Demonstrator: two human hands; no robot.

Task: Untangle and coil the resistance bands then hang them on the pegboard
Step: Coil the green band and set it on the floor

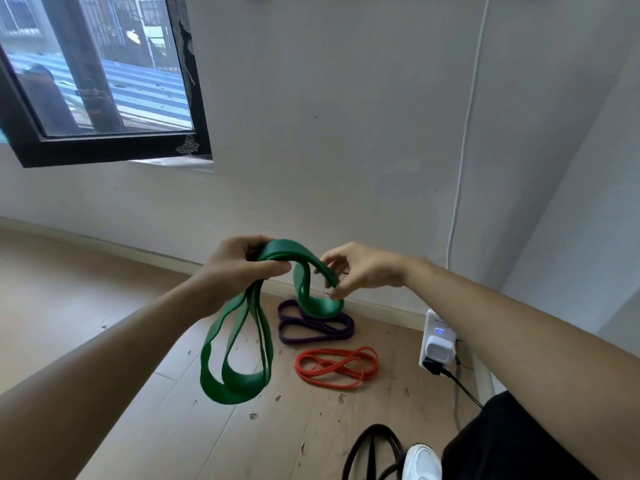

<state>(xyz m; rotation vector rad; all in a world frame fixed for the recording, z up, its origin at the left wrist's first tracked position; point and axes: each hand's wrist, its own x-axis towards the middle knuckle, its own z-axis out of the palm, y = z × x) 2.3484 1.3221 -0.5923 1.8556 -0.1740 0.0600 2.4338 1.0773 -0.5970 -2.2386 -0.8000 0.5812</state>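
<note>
Plainly the coiling step is in hand: the left hand [242,268] clenches the gathered loops of the green band [239,358], held in the air above the floor [86,306], while the right hand [360,271] pinches a loose fold that probably needs laying into that fist next.

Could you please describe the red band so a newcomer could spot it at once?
Start at the white power strip by the foot of the wall, on the wooden floor. Left of it lie two coiled bands, and the red band is the nearer one. Unlike the wide purple band behind it, it is thin and cord-like.
</note>
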